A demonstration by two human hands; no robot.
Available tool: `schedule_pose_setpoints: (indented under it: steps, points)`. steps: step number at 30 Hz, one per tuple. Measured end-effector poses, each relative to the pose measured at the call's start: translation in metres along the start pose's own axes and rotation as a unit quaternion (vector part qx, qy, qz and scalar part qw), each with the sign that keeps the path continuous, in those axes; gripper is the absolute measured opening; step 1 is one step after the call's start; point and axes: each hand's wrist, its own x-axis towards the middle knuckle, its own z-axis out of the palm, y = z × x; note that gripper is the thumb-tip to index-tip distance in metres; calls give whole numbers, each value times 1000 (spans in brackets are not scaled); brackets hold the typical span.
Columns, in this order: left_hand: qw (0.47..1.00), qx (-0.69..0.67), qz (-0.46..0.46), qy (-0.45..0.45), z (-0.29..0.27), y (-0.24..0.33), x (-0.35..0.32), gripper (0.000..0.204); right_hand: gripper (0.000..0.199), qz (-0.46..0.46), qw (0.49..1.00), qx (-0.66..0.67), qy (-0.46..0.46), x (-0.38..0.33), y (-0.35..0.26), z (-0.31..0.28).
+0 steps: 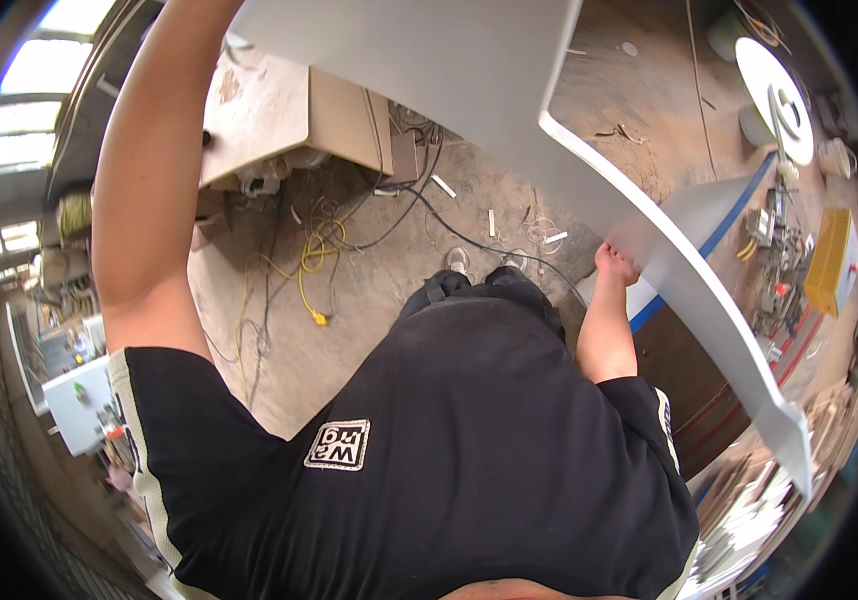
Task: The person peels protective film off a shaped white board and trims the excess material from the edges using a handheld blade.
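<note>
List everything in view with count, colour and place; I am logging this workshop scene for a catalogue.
Large flat white sheet-metal panel with a long notched arm: one, white, held overhead from top centre down to lower right.
Yellow cable: one, yellow, on the dirt floor at centre left.
Black cables: several, black, on the floor by the bench.
Beige workbench: one, beige, upper left.
Yellow plastic crate: one, yellow, right edge.
White round disc: one, white, upper right.
Pale offcut pile: one pile, pale, lower right.
Left hand: hidden behind the panel, arm raised.
Right hand: one, gripping the panel's lower edge.
</note>
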Motion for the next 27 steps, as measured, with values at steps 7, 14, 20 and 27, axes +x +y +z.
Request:
schedule_pose_setpoints:
  steps: [7,14,20,27]
  points:
    - [998,10,30,54,-22,5,-58,55,46,45,997,59,13,-9,11,20]
    - [988,38,128,83,-47,5,-102,56,49,17,997,60,39,3,-32,-69]
    - [992,-69,37,94,-115,47,-163,54,53,-33,996,-80,36,-89,-107,-186]
    - [999,-41,-16,6,-203,122,-274,48,57,-116,986,-115,20,-183,-182,-315]
